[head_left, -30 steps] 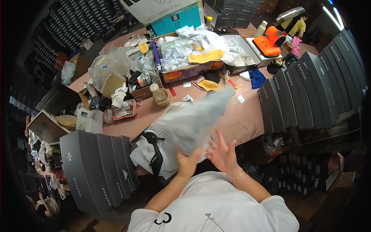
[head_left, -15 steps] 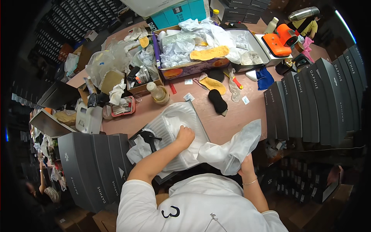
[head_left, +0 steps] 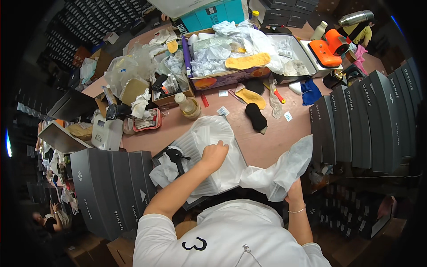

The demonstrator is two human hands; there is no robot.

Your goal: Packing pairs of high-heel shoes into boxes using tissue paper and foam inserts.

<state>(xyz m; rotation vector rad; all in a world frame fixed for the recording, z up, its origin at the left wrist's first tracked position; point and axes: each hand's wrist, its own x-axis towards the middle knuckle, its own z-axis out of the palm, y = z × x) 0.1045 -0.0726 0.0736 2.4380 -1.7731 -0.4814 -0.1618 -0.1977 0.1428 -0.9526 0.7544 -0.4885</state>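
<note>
An open dark grey shoebox (head_left: 240,150) lies before me, lined with white ribbed sheeting (head_left: 195,144) and thin white paper. My left hand (head_left: 215,156) is over the middle of the box, fingers curled in against the white lining; what they pinch, if anything, is hidden. At the box's right, my right hand (head_left: 293,191) grips the lower end of a crumpled white tissue paper (head_left: 291,165), which stretches leftward to the box edge. A black shoe with a strap (head_left: 177,159) sits in the left part beside crumpled white paper (head_left: 163,171).
Upright grey shoeboxes stand in rows at left (head_left: 100,191) and right (head_left: 367,120). Beyond are a black pad (head_left: 255,117), a yellow insole (head_left: 250,97), a bottle (head_left: 184,104), a red basket (head_left: 147,120) and a carton heaped with paper (head_left: 229,80).
The view has shifted slightly, moving the scene rightward. My right hand has drawn a little farther right with the tissue paper. My left hand stays closed over the box.
</note>
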